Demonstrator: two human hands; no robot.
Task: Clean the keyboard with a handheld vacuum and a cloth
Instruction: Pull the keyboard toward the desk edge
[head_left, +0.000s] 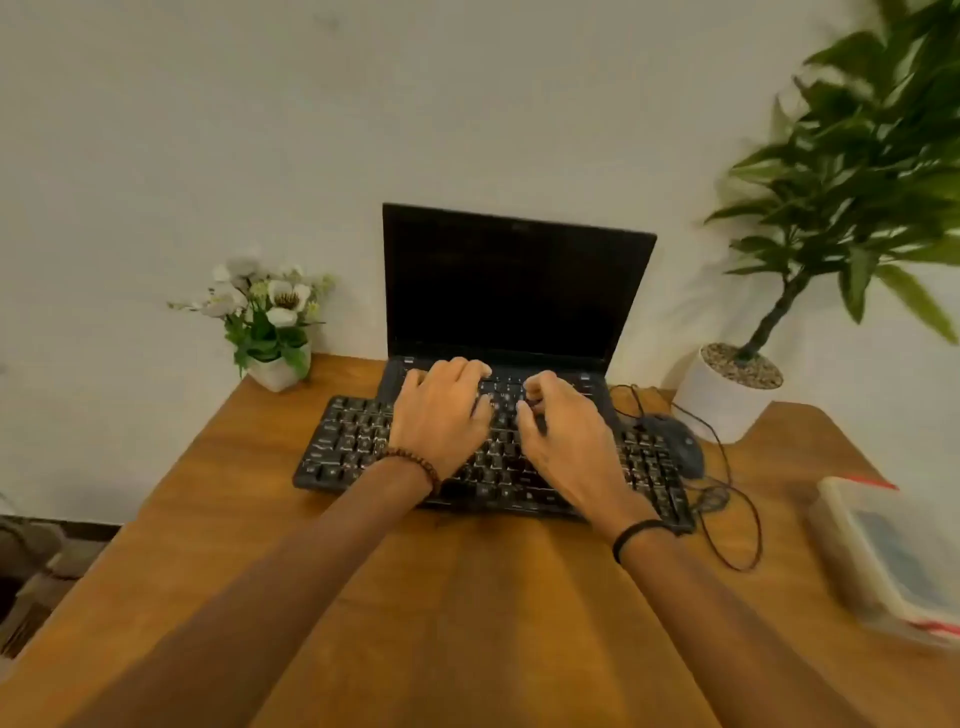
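A black external keyboard (353, 441) lies on the wooden desk (467, 597) in front of an open black laptop (514, 291) with a dark screen. My left hand (441, 415) and my right hand (566, 436) both reach over the external keyboard, and their fingers rest on the laptop's own keys. Neither hand holds anything; the fingers are spread and curled. No vacuum or cloth shows anywhere.
A black mouse (680, 441) with a looped cable (737, 519) lies right of the keyboard. A clear plastic box (888, 561) sits at the desk's right edge. A small flower pot (275, 322) stands back left, and a large potted plant (727, 395) back right.
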